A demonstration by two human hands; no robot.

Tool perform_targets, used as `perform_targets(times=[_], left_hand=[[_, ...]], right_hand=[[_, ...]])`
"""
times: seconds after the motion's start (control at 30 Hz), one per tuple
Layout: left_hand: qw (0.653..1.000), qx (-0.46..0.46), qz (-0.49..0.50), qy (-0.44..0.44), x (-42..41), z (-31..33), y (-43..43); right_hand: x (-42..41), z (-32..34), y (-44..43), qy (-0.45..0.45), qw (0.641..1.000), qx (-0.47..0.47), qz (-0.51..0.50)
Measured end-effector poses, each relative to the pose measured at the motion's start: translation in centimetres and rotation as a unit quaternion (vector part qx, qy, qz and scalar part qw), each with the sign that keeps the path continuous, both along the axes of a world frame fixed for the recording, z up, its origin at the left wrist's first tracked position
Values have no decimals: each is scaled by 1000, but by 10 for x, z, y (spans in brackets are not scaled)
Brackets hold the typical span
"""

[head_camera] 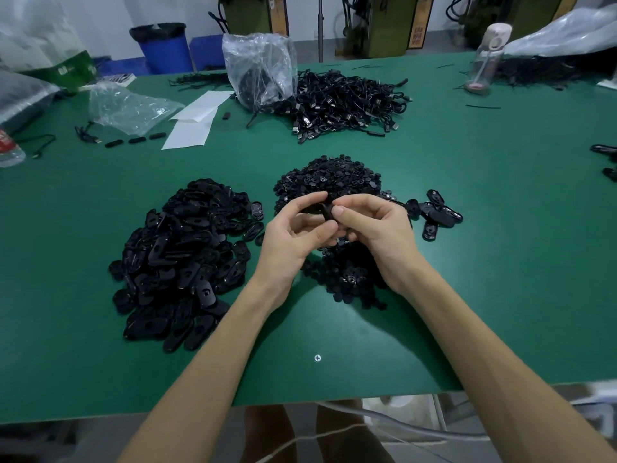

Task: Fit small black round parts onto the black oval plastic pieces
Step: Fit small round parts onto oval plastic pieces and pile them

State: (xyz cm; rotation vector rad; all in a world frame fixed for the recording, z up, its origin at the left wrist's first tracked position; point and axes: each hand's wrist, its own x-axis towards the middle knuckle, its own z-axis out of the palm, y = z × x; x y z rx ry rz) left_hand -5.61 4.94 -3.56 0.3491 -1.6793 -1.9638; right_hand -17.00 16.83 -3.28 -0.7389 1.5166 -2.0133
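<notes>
A big heap of black oval plastic pieces point(187, 262) lies on the green table point(500, 262) to the left. A pile of small black round parts point(329, 178) spreads through the middle, partly hidden under my hands. My left hand point(293, 235) and my right hand point(374, 228) meet above that pile. Together they pinch one black oval piece point(324, 210) between thumbs and fingertips. Whether a round part sits on it is hidden by my fingers. A few oval pieces point(437, 212) lie apart in a small group at the right.
A tangle of black cables point(350, 105) and a clear plastic bag point(260, 68) sit at the back centre. White paper sheets point(193, 121) and another bag point(127, 108) lie back left. A clear bottle point(484, 61) stands back right. The table's near edge runs just below my forearms.
</notes>
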Motion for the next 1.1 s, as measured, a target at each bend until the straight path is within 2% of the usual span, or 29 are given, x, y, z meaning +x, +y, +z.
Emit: perform_targets(times=[0.13, 0.5, 0.77, 1.1], left_hand=[[999, -14, -1, 31, 0, 1, 2], [998, 8, 66, 17, -1, 1, -3], [998, -5, 51, 25, 0, -2, -3], [995, -41, 79, 54, 0, -2, -2]], right_hand=[[-2, 1, 1, -2, 1000, -18, -3], [-3, -1, 2, 7, 999, -22, 25], [-3, 0, 2, -43, 998, -45, 11], [-3, 0, 2, -62, 997, -44, 13]])
